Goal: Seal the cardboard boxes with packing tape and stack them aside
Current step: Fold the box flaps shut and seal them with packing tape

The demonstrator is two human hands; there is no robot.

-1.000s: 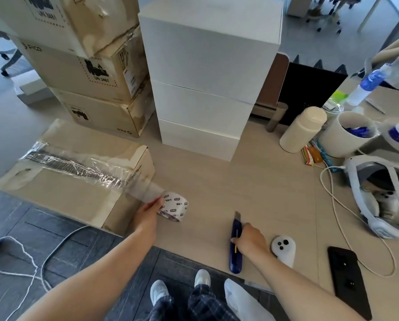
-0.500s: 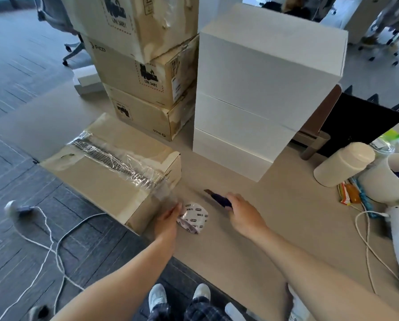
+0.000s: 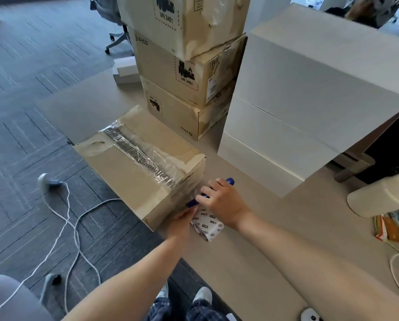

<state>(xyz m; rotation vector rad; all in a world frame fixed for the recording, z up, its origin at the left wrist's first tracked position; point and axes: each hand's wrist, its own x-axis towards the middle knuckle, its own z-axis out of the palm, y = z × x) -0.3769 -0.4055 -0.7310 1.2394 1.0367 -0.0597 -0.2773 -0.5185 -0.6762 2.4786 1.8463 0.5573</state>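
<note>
A brown cardboard box (image 3: 124, 172) lies at the table's left edge, a strip of clear tape (image 3: 145, 156) running along its top seam and over the near end. My left hand (image 3: 182, 222) pinches the stretched tape beside the flattened tape roll (image 3: 207, 227), which lies on the table at the box's near corner. My right hand (image 3: 221, 200) grips a blue utility knife (image 3: 207, 193) and holds it against the tape between box and roll. The blade itself is hidden.
Three brown boxes (image 3: 189, 72) are stacked behind the taped box. A stack of white boxes (image 3: 298, 107) stands to the right. A cream bottle (image 3: 383, 195) lies at far right on the table (image 3: 251, 262). White cables (image 3: 73, 223) trail on the floor at left.
My right hand picked up the blue knife from the table's front and carried it left to the tape at the box's near end. My left hand kept hold of the tape.
</note>
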